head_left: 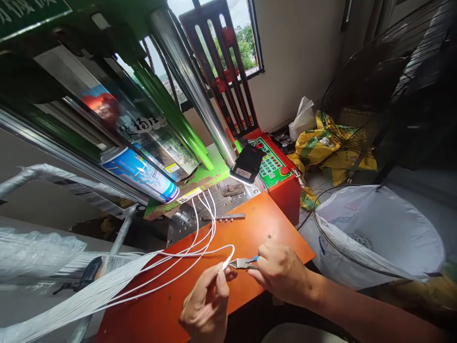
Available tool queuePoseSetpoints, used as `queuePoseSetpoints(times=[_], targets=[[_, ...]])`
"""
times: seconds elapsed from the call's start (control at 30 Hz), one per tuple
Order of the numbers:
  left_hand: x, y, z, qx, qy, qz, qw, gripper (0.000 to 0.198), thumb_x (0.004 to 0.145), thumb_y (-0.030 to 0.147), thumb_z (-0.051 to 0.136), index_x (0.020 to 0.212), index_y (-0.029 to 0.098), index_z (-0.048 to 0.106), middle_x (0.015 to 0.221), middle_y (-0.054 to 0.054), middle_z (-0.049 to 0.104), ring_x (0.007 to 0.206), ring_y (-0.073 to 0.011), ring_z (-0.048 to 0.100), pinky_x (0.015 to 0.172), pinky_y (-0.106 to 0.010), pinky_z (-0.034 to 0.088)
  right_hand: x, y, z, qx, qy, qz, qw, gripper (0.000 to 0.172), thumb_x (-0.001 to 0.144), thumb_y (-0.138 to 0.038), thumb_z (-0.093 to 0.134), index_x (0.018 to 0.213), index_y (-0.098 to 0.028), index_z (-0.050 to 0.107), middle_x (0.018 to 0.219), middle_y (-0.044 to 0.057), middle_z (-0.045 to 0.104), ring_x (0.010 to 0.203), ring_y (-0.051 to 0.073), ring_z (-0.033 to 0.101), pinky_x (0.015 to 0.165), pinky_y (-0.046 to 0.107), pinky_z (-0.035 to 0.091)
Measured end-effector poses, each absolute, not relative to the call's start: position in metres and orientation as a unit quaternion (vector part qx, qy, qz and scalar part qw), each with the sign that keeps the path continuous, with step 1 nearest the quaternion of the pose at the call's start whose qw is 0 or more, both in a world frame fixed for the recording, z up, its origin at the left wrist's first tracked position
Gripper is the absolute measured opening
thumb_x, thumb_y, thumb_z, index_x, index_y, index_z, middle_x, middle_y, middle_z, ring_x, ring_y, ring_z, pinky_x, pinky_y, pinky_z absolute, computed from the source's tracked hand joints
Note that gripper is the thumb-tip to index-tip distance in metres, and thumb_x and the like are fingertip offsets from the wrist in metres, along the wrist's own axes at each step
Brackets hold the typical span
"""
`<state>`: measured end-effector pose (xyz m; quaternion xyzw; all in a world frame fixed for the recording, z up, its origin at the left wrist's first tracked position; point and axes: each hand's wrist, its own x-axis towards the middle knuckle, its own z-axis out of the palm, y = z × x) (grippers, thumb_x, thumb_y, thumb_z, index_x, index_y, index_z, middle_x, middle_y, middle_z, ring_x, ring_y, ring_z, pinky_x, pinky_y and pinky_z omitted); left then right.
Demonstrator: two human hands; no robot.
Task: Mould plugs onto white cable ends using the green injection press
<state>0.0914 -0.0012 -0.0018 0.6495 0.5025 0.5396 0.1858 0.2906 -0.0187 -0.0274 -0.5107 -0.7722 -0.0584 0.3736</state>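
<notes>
My left hand (209, 301) pinches the white end of a cable (226, 263) between thumb and fingers. In my right hand (280, 271) is a pair of pliers (244, 263) with blue on its handles. The jaws point left and meet the cable end at my left fingertips; whether they bite on it I cannot tell. Several white cables (195, 228) run from the machine across the orange tabletop (264, 224) and join a thick white bundle (117, 281) on the left. A slim metal bar with small pegs (230, 217) lies behind my hands.
A green press with steel columns (193, 81) rises at the back left, with a blue spray can (143, 174) on it. Right of it stand a black phone-like device (248, 162) and a red-green control panel (273, 164). A white-lined bin (378, 228) and a fan (353, 95) stand right.
</notes>
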Motion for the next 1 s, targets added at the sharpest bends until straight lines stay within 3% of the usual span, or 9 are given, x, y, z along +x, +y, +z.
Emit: queuePoseSetpoints(times=[0.1,0.2,0.4,0.5,0.63,0.83,0.93,1.0], targets=[[0.092,0.005,0.0,0.575,0.505,0.572,0.293,0.021,0.09,0.036,0.078,0.095,0.015,0.08,0.074,-0.003,0.078,0.057,-0.02,0.075,0.06,-0.028,0.065,0.294,-0.021,-0.023,-0.513,-0.768,-0.048,0.38,0.034,0.103,-0.034,0.068,0.073,-0.019,0.058,0.08,0.003,0.057,0.076,0.019,0.048,0.065,0.036,0.027],[0.091,0.005,0.0,0.554,0.499,0.562,0.36,0.026,0.088,0.037,0.081,0.098,0.014,0.081,0.075,-0.006,0.078,0.058,-0.0214,0.075,0.059,-0.03,0.065,0.295,-0.02,-0.015,-0.52,-0.768,-0.054,0.369,0.032,0.1,-0.035,0.072,0.075,-0.019,0.059,0.088,0.004,0.06,0.084,0.02,0.05,0.069,0.035,0.029],[0.093,0.001,0.003,0.579,0.494,0.51,0.401,0.032,0.092,0.045,0.075,0.1,0.014,0.078,0.077,-0.006,0.074,0.062,-0.0181,0.07,0.061,-0.028,0.06,0.29,-0.018,-0.018,-0.502,-0.781,-0.047,0.368,0.033,0.102,-0.033,0.069,0.074,-0.019,0.06,0.08,0.003,0.058,0.077,0.019,0.049,0.066,0.035,0.029],[0.088,0.011,0.005,0.662,0.468,0.445,0.381,0.036,0.097,0.049,0.068,0.082,0.016,0.069,0.066,-0.001,0.06,0.057,-0.0126,0.057,0.056,-0.023,0.048,0.289,-0.023,-0.021,-0.503,-0.77,0.003,0.392,0.039,0.109,-0.033,0.056,0.073,-0.018,0.059,0.077,0.003,0.057,0.07,0.017,0.046,0.062,0.034,0.025],[0.077,0.021,0.007,0.76,0.419,0.357,0.345,0.046,0.107,0.048,0.051,0.072,0.018,0.054,0.065,0.0,0.047,0.058,-0.0113,0.045,0.058,-0.024,0.036,0.289,-0.034,-0.015,-0.492,-0.74,0.233,0.395,0.051,0.113,-0.041,0.046,0.068,-0.017,0.052,0.071,0.0,0.054,0.063,0.012,0.043,0.06,0.031,0.025],[0.075,0.01,0.013,0.672,0.416,0.344,0.506,0.053,0.104,0.063,0.049,0.075,0.02,0.054,0.068,-0.001,0.046,0.058,-0.013,0.041,0.054,-0.027,0.028,0.289,-0.04,-0.015,-0.362,-0.518,0.677,0.377,0.07,0.103,-0.073,0.05,0.067,-0.014,0.061,0.058,0.002,0.056,0.052,0.009,0.047,0.052,0.023,0.032],[0.075,0.007,0.015,0.626,0.401,0.342,0.575,0.051,0.104,0.061,0.052,0.074,0.02,0.053,0.065,0.001,0.043,0.053,-0.0104,0.034,0.051,-0.026,0.022,0.287,-0.04,-0.02,-0.3,-0.422,0.783,0.344,0.075,0.093,-0.085,0.051,0.061,-0.018,0.048,0.06,0.004,0.057,0.045,0.009,0.046,0.04,0.021,0.019],[0.074,0.009,0.015,0.616,0.39,0.348,0.59,0.049,0.104,0.057,0.055,0.074,0.019,0.053,0.065,0.001,0.044,0.053,-0.0097,0.034,0.05,-0.025,0.022,0.286,-0.041,-0.02,-0.301,-0.43,0.783,0.334,0.075,0.094,-0.087,0.044,0.063,-0.018,0.047,0.064,0.005,0.058,0.047,0.01,0.048,0.04,0.022,0.018]])
